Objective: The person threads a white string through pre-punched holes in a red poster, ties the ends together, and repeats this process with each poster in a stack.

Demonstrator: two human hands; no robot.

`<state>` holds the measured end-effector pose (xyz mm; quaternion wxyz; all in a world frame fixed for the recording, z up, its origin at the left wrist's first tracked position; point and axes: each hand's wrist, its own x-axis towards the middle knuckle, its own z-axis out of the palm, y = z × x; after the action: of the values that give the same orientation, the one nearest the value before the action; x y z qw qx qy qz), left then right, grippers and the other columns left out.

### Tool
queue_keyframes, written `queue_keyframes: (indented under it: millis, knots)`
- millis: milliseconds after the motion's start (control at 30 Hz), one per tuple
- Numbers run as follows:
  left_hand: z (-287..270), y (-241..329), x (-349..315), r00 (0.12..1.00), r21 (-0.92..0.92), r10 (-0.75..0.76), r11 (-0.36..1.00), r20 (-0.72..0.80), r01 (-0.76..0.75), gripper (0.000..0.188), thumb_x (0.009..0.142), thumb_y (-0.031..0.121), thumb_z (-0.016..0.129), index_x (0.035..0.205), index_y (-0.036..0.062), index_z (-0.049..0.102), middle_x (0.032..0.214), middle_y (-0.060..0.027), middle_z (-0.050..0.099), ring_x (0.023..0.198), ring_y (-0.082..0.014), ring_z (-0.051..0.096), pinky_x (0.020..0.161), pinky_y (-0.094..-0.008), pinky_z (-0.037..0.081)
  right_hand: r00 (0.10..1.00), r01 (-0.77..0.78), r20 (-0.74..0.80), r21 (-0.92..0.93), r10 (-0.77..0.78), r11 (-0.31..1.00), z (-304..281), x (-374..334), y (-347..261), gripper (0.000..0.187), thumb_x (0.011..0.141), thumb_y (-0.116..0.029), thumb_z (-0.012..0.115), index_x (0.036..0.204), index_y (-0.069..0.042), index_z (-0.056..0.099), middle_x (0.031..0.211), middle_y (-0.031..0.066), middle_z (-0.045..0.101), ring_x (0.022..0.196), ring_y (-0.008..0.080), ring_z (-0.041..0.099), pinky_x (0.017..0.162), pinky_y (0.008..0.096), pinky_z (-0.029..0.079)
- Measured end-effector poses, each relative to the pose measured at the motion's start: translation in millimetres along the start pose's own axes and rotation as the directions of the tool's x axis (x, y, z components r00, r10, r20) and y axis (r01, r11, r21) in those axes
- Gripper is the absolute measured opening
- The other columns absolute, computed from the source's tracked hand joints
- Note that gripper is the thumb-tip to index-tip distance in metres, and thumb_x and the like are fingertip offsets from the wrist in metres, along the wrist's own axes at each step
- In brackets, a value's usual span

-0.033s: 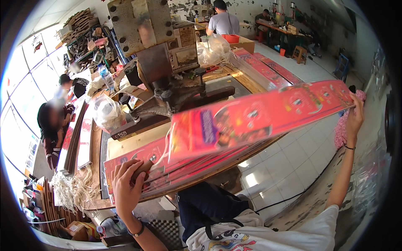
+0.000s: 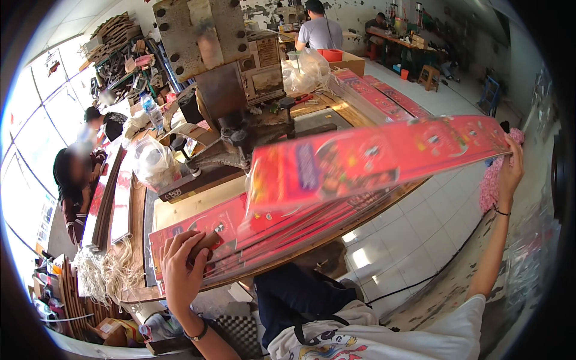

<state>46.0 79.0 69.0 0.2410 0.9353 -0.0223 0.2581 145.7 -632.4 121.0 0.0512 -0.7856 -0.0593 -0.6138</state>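
Observation:
My right hand (image 2: 510,167) is closed on the far right end of a long red printed sheet (image 2: 366,159), which has pictures of food on it. The sheet is lifted and its left part is smeared by motion. It slants over a stack of similar red printed sheets (image 2: 225,237) on the bench, apart from them at the right. At the stack's left end, my left hand (image 2: 183,264) is curled round a small brown rounded piece (image 2: 207,246) whose kind I cannot make out. Its fingers and thumb sit against the stack.
A heavy metal press (image 2: 231,90) stands behind the stack on the wooden bench. Clear plastic bags (image 2: 153,161) and a water bottle (image 2: 151,109) are at its left. More red sheets (image 2: 375,96) lie beyond. Pale strings (image 2: 108,270) hang off the left edge. Other people work farther off.
The lifted red sheet has shifted slightly to the right, and its left end has risen, uncovering more of the stack. My right hand has moved a little right; my left hand stays put.

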Motion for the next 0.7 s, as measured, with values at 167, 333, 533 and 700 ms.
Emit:
queue_keyframes:
  millis: [167,333,533,700]
  knots:
    - [4,0,1,1.0,0.007,-0.021,1.0,-0.012,0.021,0.03,0.082,0.012,0.07,0.111,0.0037,0.071,0.111,-0.0099,0.067,0.104,-0.0305,0.06,0.094,-0.0397,0.04,0.979,-0.185,-0.097,-0.068,0.178,0.98,-7,-35,91,0.027,0.1,-0.006,0.058,0.126,-0.003,0.065,0.122,0.0112,0.069,0.109,0.0204,0.067,0.09,0.0316,0.052]
    - [1,2,1,1.0,0.06,0.014,0.998,-0.026,-0.012,0.032,0.08,0.012,0.07,0.112,0.0043,0.07,0.11,-0.0104,0.068,0.102,-0.0308,0.06,0.093,-0.0408,0.04,0.961,-0.257,-0.165,-0.235,0.222,0.937,10,-69,138,0.028,0.101,-0.015,0.059,0.125,-0.001,0.066,0.119,0.0129,0.07,0.104,0.0178,0.067,0.087,0.0299,0.053]
    - [0,6,3,0.999,0.089,0.025,0.996,-0.021,-0.023,0.033,0.08,0.009,0.068,0.112,0.0047,0.069,0.109,-0.0105,0.068,0.102,-0.0304,0.06,0.093,-0.0411,0.039,0.999,-0.045,-0.013,-0.471,0.044,0.881,39,-46,114,0.029,0.101,-0.021,0.06,0.123,-0.004,0.067,0.12,0.0115,0.07,0.102,0.0267,0.067,0.09,0.0353,0.051]
    - [5,1,2,0.999,0.031,-0.006,0.999,-0.035,0.007,0.032,0.079,0.007,0.068,0.111,0.0046,0.069,0.109,-0.0108,0.068,0.102,-0.0306,0.06,0.094,-0.0406,0.039,0.988,0.155,0.096,-0.57,-0.122,0.807,74,4,114,0.028,0.098,-0.022,0.061,0.125,-0.021,0.068,0.114,-0.0008,0.07,0.097,0.0264,0.064,0.083,0.0368,0.052]
